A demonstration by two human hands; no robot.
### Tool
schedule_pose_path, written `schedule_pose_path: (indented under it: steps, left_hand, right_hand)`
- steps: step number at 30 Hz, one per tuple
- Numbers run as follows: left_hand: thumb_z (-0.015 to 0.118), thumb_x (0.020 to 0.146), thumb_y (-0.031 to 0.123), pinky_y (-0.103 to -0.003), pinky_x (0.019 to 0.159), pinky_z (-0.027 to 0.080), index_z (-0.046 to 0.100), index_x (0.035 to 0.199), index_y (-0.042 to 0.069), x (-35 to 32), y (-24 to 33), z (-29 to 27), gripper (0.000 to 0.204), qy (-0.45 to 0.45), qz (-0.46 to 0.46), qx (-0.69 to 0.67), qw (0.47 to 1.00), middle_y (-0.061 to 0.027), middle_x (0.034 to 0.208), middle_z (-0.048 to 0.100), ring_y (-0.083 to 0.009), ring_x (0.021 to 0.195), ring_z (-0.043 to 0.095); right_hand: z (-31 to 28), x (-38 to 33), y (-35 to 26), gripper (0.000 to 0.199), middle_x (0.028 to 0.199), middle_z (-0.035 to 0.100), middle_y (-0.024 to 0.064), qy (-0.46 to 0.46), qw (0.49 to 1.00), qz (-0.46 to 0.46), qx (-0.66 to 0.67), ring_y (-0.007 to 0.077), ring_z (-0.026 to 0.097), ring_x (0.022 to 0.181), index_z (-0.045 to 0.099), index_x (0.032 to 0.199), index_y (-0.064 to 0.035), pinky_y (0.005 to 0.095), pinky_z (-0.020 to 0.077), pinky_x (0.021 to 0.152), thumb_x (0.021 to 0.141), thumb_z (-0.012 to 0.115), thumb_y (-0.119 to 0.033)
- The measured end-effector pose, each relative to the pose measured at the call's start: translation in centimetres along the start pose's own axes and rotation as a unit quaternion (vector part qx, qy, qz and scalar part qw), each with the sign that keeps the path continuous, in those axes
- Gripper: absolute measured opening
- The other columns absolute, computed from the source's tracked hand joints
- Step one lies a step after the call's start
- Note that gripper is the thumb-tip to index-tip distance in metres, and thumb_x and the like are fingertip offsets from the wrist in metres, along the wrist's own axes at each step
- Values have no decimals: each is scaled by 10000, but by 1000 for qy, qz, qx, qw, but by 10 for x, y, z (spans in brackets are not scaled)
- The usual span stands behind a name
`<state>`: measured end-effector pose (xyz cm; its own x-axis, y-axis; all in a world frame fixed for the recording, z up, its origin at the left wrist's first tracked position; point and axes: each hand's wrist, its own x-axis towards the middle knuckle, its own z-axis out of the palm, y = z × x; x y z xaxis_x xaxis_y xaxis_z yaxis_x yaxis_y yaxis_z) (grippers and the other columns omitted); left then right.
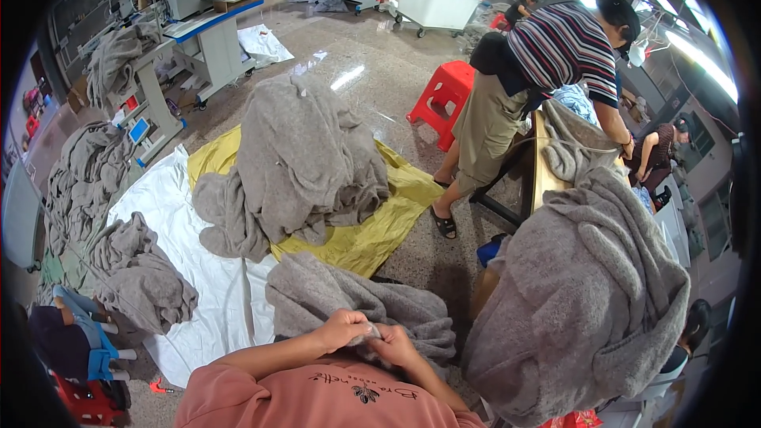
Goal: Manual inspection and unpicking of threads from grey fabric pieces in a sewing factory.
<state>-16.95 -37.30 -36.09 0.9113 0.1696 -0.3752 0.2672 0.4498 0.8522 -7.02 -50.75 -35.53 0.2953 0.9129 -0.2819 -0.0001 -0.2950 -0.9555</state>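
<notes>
Close to my body, my left hand [346, 330] and my right hand [393, 344] meet and pinch an edge of a fuzzy grey-brown fabric piece [317, 287]. The fingers of both are closed, thumbs near each other. The rest of this piece spreads out in folds beyond my hands and toward the right. What lies under my fingers is partly hidden. A large heap of the same fabric [305, 150] sits ahead on a yellow sheet [388, 234]. Another tall pile [579, 293] rises to my right, apart from my right hand.
A white sheet [210, 301] lies at left, with more fabric piles [139, 273] around it. A co-worker in a striped shirt [559, 43] bends over a wooden table [547, 166] beside a red stool [444, 99]. Sewing tables [214, 32] and a white wheeled tub [436, 4] stand farther back.
</notes>
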Motion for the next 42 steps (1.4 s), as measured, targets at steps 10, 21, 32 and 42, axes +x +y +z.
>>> schedule_pose_path:
  steps: [10,21,32,42]
  left_hand:
    - [589,757,66,-170,478,328,593,725,17,11,27,-19,58,39,71,-102,991,38,621,528,-25,536,428]
    - [599,731,39,-184,511,360,586,709,12,10,35,-18,37,14,41,-113,993,15,634,548,-39,554,467]
    - [565,779,88,-193,530,350,594,714,29,19,6,8,92,-59,-6,-4,998,32,621,526,-32,586,432]
    - [576,776,62,-166,412,287,587,727,19,7,1,5,66,39,-21,-58,997,17,586,514,-29,477,412]
  right_hand:
    - [-31,-19,12,186,728,570,53,24,988,-2,-154,113,516,639,576,867,8,253,421,591,715,602,-97]
    - [-32,-31,-15,207,743,589,116,347,908,-128,-197,225,577,666,587,827,-22,315,464,591,632,565,43]
    - [1,-15,-35,181,661,542,70,212,825,-375,-367,240,528,571,575,763,-25,317,430,523,588,599,16]
    - [4,-4,-25,115,639,524,88,246,806,-334,-423,244,507,540,554,721,-29,332,402,490,611,565,3]
